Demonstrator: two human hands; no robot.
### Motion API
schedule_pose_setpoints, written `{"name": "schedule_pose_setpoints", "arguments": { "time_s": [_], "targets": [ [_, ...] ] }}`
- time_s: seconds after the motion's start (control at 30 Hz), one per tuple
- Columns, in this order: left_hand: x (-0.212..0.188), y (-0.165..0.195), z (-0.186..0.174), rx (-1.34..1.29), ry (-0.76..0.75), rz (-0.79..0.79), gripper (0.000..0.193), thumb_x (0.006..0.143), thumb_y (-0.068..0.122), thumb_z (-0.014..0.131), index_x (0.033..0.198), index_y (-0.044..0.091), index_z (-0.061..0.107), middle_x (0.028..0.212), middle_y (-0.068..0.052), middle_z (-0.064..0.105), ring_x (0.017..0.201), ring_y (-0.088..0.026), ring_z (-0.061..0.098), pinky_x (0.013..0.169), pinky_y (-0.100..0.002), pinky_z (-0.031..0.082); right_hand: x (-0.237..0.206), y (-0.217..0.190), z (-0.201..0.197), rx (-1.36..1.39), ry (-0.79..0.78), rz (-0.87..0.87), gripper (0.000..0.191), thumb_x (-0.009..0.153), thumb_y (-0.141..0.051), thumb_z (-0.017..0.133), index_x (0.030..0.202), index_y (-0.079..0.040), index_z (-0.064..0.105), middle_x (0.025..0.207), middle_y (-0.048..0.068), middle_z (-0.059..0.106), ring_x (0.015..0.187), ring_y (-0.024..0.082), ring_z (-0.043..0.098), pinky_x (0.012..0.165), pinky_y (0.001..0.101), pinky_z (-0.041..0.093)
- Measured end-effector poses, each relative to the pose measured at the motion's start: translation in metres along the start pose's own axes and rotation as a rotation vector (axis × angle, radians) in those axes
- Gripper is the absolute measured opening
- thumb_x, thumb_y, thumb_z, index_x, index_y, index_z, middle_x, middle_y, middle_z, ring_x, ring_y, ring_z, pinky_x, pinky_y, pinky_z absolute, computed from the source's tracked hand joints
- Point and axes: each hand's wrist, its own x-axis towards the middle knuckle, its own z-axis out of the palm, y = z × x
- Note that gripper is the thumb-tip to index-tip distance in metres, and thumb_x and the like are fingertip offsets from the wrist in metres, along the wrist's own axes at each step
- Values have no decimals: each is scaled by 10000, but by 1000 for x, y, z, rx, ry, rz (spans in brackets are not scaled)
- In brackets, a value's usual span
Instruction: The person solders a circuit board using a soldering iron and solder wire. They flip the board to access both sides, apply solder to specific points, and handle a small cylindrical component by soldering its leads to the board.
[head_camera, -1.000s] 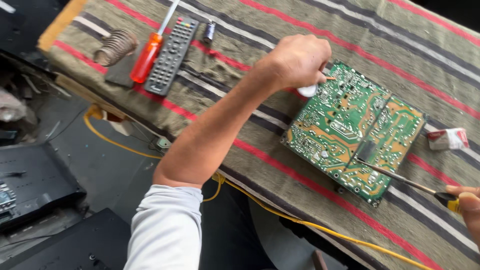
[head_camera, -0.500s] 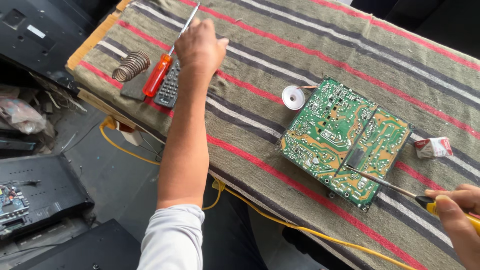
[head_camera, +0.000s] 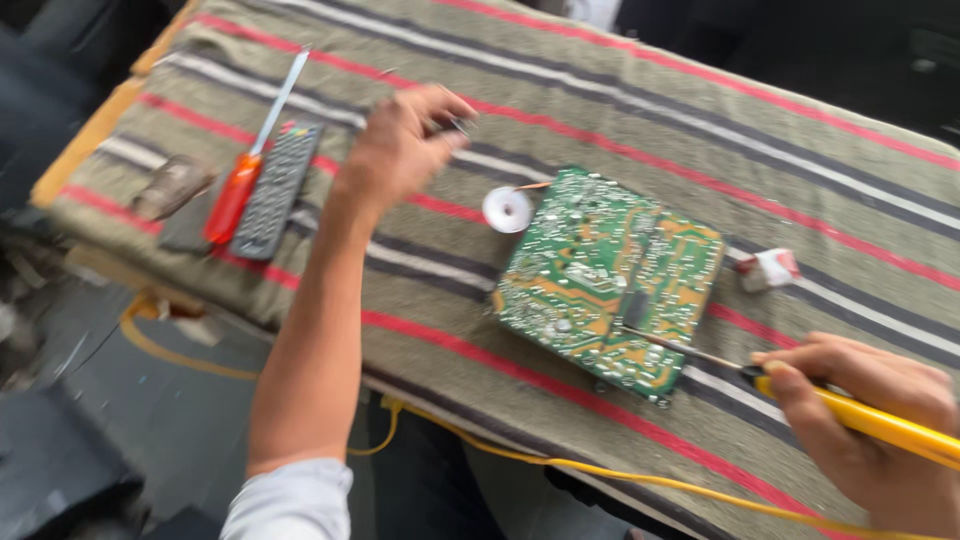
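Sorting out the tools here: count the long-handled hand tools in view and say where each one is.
2. An orange-handled screwdriver lies on the striped cloth beside the black remote control. A yellow-handled soldering iron is in the right hand, tip on the green circuit board. Others may be hidden.

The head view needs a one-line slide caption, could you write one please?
Right hand rests a yellow soldering iron on a green circuit board; left hand lifts a small dark object.

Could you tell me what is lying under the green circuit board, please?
The circuit board lies flat on a striped cloth covering the table. The soldering iron's tip rests on top of the board. What lies beneath the board, and the tabletop under the cloth, is hidden.
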Motion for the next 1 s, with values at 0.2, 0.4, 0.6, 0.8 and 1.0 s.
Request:
{"name": "schedule_pose_setpoints", "arguments": {
  "time_s": [0.2,0.4,0.6,0.8,1.0],
  "targets": [
    [8,78,82,60,-238,282,219,884,131,788,1083,54,737,953,-80,778,896,-194,707,818,-360,564,10,-6,-1,139,94,-147,146,858,-121,696,846,23,717,707,103,722,535,133,574,471,272,452],
    [19,101,117,13,-354,300,176,894,137,788,1036,46,737,953,-95,753,895,-205,694,811,-360,577,5,7,-9,334,433,-104,213,1077,-147,692,1101,64,705,877,125,716,713,131,706,681,229,572],
    [14,88,125,-157,-413,318,211,886,108,759,1086,45,731,995,-77,754,898,-157,741,822,-297,636,13,16,2,396,418,-158,235,1066,-179,696,1118,51,699,919,174,729,734,165,740,696,253,620],
    [12,85,117,-183,-407,346,231,882,101,770,1104,49,732,990,-73,753,907,-159,745,842,-305,629,20,13,7,386,399,-164,248,1048,-196,695,1098,47,699,900,172,729,713,176,747,674,257,623],
    [10,88,115,-142,-416,351,193,888,120,769,1070,66,733,963,-57,746,899,-165,733,842,-316,620,22,10,11,386,399,-153,234,1043,-173,693,1082,58,696,899,177,728,708,183,742,657,259,627]
  ]
}}
